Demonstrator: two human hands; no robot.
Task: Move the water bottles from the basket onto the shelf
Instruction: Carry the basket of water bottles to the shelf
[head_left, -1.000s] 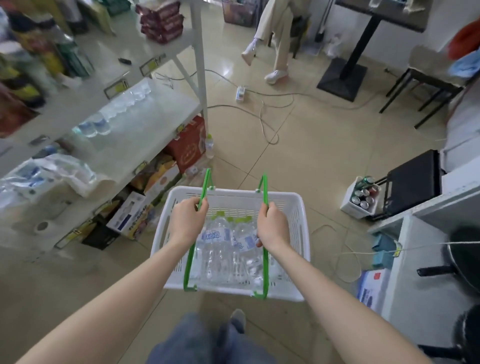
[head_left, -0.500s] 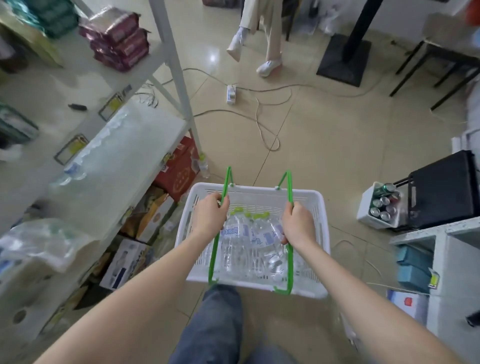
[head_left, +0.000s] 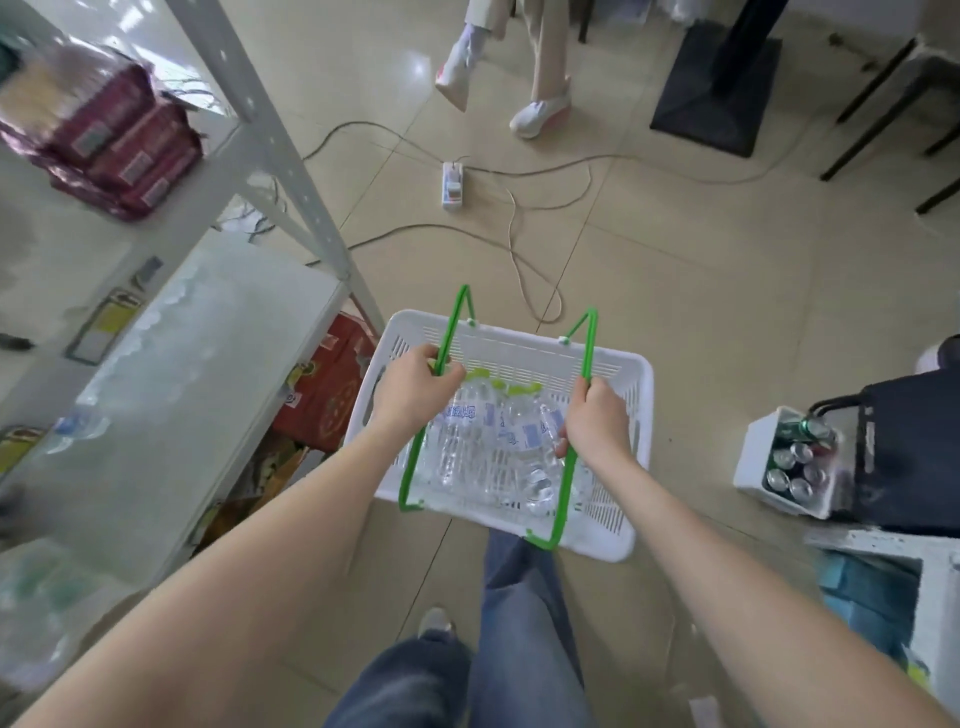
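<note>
I carry a white plastic basket (head_left: 615, 374) with two green handles above the floor, in front of my legs. My left hand (head_left: 415, 387) grips the left green handle (head_left: 451, 332). My right hand (head_left: 597, 423) grips the right green handle (head_left: 588, 343). Several clear water bottles (head_left: 485, 441) with green caps and blue labels lie inside the basket. The white metal shelf (head_left: 171, 374) stands to my left, and a few blurred clear bottles (head_left: 78, 423) rest on its middle board.
Red packets (head_left: 119, 150) fill the upper shelf board; cartons (head_left: 324, 395) sit under the shelf. Cables and a power strip (head_left: 453, 184) cross the floor ahead. A person's legs (head_left: 540, 78) stand beyond. A box of cans (head_left: 792, 467) and a black bag (head_left: 909, 447) sit right.
The basket has come closer to the shelf's right end as I walked forward. The view has tilted further down. Both hands have kept their grip on the handles.
</note>
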